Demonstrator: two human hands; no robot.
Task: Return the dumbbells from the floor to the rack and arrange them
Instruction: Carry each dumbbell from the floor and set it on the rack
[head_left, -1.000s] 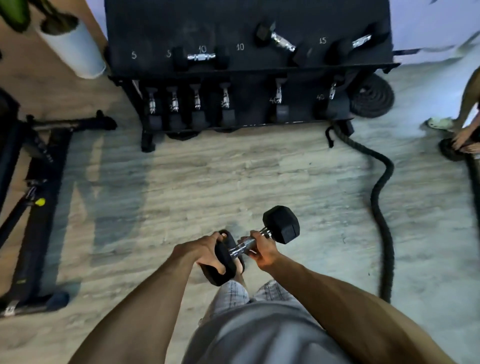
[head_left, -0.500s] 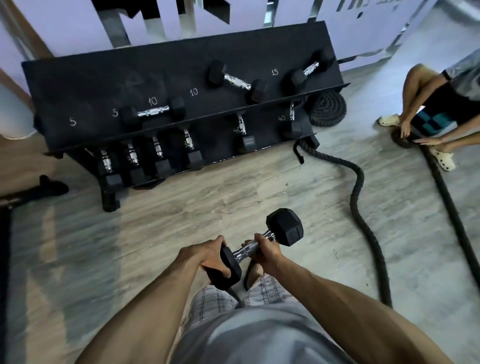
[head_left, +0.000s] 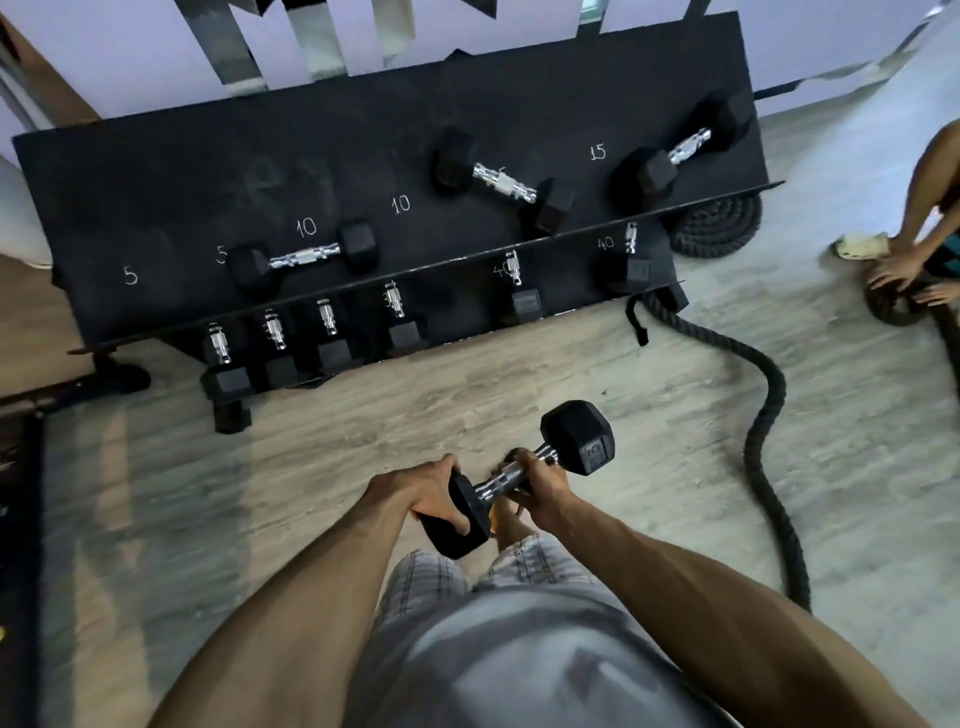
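Note:
I hold a black hex dumbbell (head_left: 576, 437) with a chrome handle in front of my waist, above the wooden floor. My left hand (head_left: 434, 492) grips its near head and my right hand (head_left: 540, 484) wraps the handle. Ahead stands the black dumbbell rack (head_left: 156, 187) with chalked numbers 5, 10, 15 on its top shelf. Three dumbbells lie on that shelf: one by the 10 mark (head_left: 304, 255), one askew in the middle (head_left: 503, 182), one at the far right (head_left: 684, 149). Several more stand on the lower shelf (head_left: 566, 306).
A thick black battle rope (head_left: 763, 415) snakes across the floor on the right, with a coil (head_left: 714, 223) beside the rack's right end. Another person's legs and hands (head_left: 898, 270) are at the right edge. A dark mat (head_left: 21, 519) lies along the left.
The rack has come closer and larger in view as I walk toward it. The dumbbell stays in both hands at about the same height.

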